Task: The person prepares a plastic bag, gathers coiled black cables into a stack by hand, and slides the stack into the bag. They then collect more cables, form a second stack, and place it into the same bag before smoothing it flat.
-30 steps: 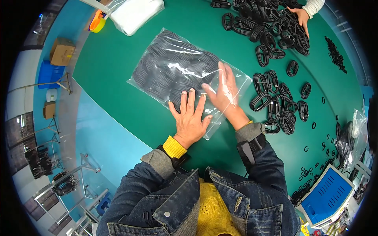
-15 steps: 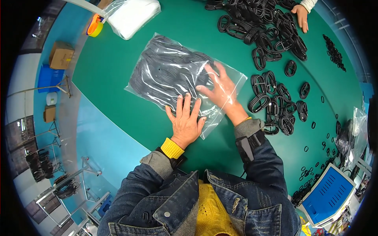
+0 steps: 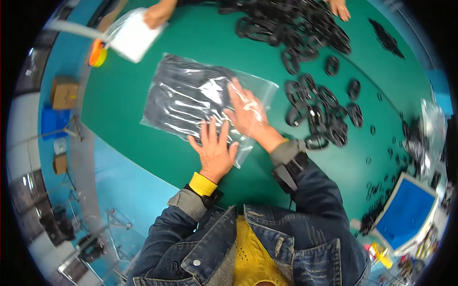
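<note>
A clear plastic bag lies flat on the green table, packed with rows of coiled black cables. My left hand rests open on the bag's near edge, its fingers spread. My right hand lies open and flat at the bag's right end, against the side of the cables. Shiny film covers part of that hand, so it seems to be inside the bag's mouth. Neither hand grips anything.
Loose coiled black cables lie to the right, below a larger cable pile. Another person's hand touches a stack of white bags; a hand shows by the pile. Tape rolls and a blue-topped machine stand at the edges.
The view has shifted. My right hand presses flatter against the cables, and the bag's contents look more even. A person's hand has come in onto the white bags at the top left.
</note>
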`<state>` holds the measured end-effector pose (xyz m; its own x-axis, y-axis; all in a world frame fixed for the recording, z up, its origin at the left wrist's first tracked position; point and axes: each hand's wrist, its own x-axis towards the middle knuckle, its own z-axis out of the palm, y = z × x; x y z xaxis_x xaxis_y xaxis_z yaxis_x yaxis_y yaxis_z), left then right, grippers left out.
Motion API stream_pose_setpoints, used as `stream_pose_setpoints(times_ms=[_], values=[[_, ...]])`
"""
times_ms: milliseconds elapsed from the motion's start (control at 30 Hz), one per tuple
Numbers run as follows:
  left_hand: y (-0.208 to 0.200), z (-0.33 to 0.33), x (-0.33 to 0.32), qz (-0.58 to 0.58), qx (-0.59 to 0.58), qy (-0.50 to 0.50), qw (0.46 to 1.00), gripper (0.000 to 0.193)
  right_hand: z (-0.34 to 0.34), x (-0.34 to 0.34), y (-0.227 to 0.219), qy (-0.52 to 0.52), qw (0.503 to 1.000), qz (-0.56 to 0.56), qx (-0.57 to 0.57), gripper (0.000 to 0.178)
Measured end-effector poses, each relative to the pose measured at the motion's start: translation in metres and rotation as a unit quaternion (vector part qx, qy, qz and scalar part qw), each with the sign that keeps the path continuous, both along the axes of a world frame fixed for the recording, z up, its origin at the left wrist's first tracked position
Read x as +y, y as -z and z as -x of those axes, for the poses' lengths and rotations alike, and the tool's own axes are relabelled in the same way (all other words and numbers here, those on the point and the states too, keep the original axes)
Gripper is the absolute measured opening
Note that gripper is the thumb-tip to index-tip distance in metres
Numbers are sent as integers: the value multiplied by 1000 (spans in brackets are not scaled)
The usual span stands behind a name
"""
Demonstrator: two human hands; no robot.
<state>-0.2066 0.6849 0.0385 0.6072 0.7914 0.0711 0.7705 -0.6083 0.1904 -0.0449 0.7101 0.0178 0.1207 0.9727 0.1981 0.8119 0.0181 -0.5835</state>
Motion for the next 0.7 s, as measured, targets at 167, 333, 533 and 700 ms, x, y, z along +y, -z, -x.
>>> stream_pose_setpoints(times_ms=[167,333,533,700], values=[[-25,-7,-5,-25,-79,30,996,53,-17,-36,20,-28,992,-120,-3,66],[-54,-36,-30,230,-299,137,916,39,-55,-103,-37,231,967,-65,-80,45],[-39,-69,-50,660,-288,-39,693,33,-93,-112,-28,154,963,-1,-221,37],[2,-81,-58,720,-437,-153,517,36,-75,-139,-28,170,977,40,-121,31]])
